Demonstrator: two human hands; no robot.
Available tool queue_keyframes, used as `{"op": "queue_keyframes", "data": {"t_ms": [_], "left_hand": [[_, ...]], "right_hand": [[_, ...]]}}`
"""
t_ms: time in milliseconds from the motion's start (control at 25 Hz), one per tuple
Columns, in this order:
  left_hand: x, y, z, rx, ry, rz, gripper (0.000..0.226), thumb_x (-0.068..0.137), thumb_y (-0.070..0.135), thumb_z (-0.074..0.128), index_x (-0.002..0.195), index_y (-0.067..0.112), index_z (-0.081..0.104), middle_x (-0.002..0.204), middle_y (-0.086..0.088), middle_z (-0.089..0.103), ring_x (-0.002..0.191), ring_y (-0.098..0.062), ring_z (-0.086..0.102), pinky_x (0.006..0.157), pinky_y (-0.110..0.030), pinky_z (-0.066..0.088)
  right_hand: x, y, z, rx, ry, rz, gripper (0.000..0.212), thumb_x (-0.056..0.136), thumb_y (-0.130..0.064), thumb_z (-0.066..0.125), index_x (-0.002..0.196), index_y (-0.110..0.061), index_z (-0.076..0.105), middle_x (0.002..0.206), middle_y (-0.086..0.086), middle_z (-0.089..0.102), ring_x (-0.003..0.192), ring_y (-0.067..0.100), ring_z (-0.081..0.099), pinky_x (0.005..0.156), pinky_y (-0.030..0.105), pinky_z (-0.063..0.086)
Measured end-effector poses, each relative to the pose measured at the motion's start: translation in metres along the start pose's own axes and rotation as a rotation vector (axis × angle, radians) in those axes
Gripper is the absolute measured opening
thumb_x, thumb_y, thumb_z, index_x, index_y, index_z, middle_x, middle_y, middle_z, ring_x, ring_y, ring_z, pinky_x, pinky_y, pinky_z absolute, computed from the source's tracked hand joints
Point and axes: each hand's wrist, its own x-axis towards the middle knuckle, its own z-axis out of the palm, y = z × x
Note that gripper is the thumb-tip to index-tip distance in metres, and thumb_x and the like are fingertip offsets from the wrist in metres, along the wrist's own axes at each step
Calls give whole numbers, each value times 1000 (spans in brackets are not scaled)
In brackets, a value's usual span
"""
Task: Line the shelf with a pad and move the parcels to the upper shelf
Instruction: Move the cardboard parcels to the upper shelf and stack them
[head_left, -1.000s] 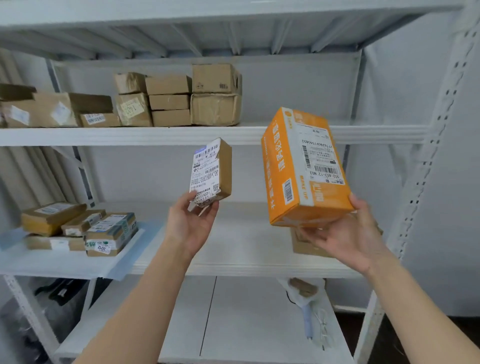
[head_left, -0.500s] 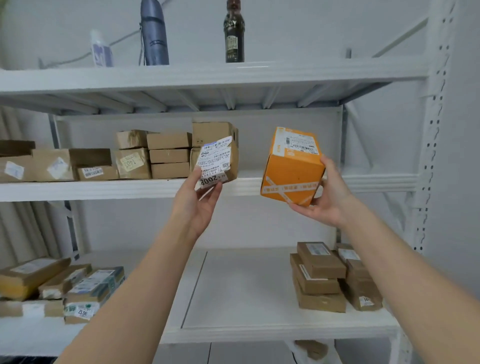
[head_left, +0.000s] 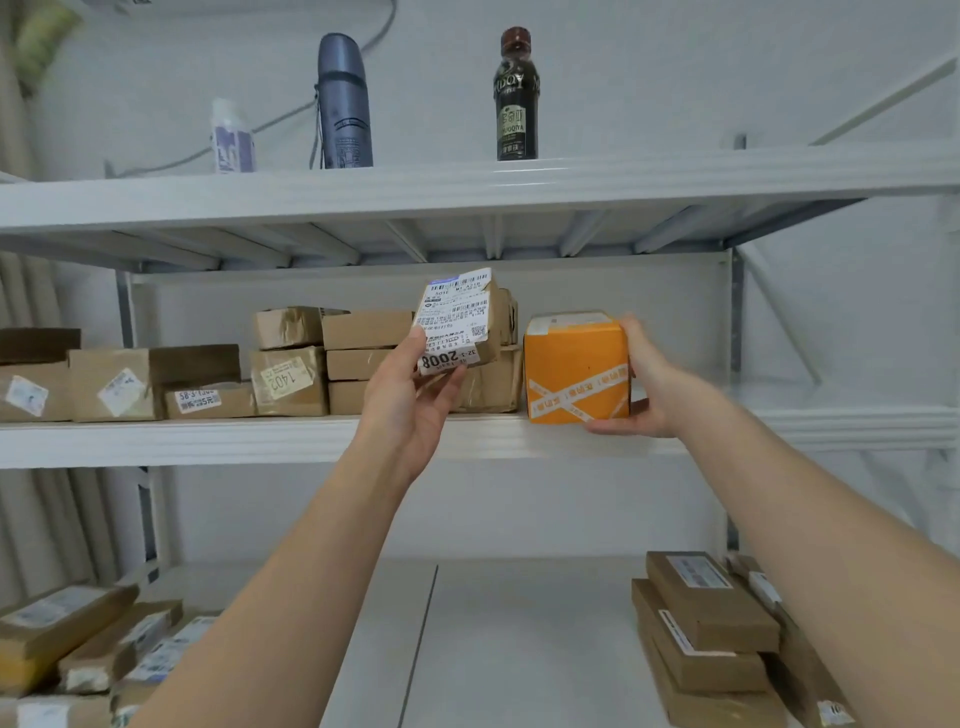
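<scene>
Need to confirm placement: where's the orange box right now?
In the head view, the orange box sits at the upper shelf's front edge, right of the brown parcel stack, held by the right hand.

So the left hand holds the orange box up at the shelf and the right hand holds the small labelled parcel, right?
The hands are swapped. In the head view, the right hand grips the orange box at the shelf edge, and the left hand holds the small labelled parcel.
</scene>
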Motion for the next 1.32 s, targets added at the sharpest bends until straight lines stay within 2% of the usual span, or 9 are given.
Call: {"op": "queue_keyframes", "data": {"t_ms": [120, 240, 480, 600, 680, 760, 920, 1080, 1320], "left_hand": [[12, 4, -2, -7, -41, 27, 25, 96, 22, 59, 117, 9, 63, 111, -11, 70, 83, -15, 72, 69, -24, 58], [22, 4, 0, -23, -63, 45, 25, 96, 21, 59, 118, 8, 64, 105, -9, 71, 71, -12, 73, 65, -23, 58], [32, -1, 7, -3, -100, 55, 26, 96, 22, 58, 119, 9, 63, 105, -9, 71, 73, -13, 73, 66, -24, 57], [33, -10, 13, 73, -127, 71, 33, 95, 23, 60, 125, 11, 60, 111, -9, 71, 91, -17, 72, 71, -27, 58], [33, -19, 21, 128, -142, 83, 37, 93, 22, 62, 129, 14, 57, 112, -8, 72, 101, -21, 70, 76, -30, 59], [37, -30, 36, 177, -162, 117, 39, 93, 21, 63, 130, 15, 55, 111, -6, 73, 103, -21, 69, 80, -33, 59], [49, -51, 68, 206, -140, 141, 42, 92, 20, 64, 132, 14, 53, 111, -9, 71, 103, -22, 69, 78, -31, 60], [66, -72, 76, 541, -85, 248, 42, 97, 31, 55, 137, 18, 52, 117, -7, 66, 92, -15, 68, 74, -28, 60], [96, -89, 71, 1001, -10, 425, 45, 98, 47, 45, 135, 24, 56, 127, -4, 57, 111, -18, 57, 96, -42, 52]], "right_hand": [[7, -3, 7, -370, 57, -47, 76, 83, -82, 26, 116, -18, 50, 111, 13, 59, 92, 27, 59, 81, 35, 53], [17, 1, 11, -558, 77, -159, 80, 89, -75, 26, 142, -17, 39, 143, 11, 47, 119, 30, 50, 92, 39, 43], [52, 6, 9, -532, 167, -290, 48, 96, -59, 37, 108, -14, 50, 118, 9, 60, 101, 27, 55, 89, 41, 49], [64, 6, 8, -724, 391, -355, 45, 99, -45, 44, 129, -12, 48, 136, 14, 49, 124, 33, 44, 103, 45, 42], [56, 4, 9, -639, 512, -615, 48, 99, -42, 45, 140, -18, 42, 140, 12, 41, 132, 29, 35, 103, 41, 37], [45, -3, 7, -434, 320, -909, 39, 100, -43, 41, 137, -30, 43, 132, 2, 47, 123, 18, 45, 96, 29, 43], [38, -13, 3, -356, -12, -1041, 24, 100, -41, 44, 124, -43, 39, 111, -18, 53, 101, 2, 58, 73, 11, 44], [62, -11, -5, -447, 133, -1099, 22, 100, -30, 49, 121, -24, 55, 116, -11, 59, 104, 6, 58, 78, 17, 51], [80, -10, -17, -449, 180, -1072, 24, 98, -18, 53, 121, -19, 61, 118, -5, 64, 103, 11, 61, 80, 19, 52]]}}
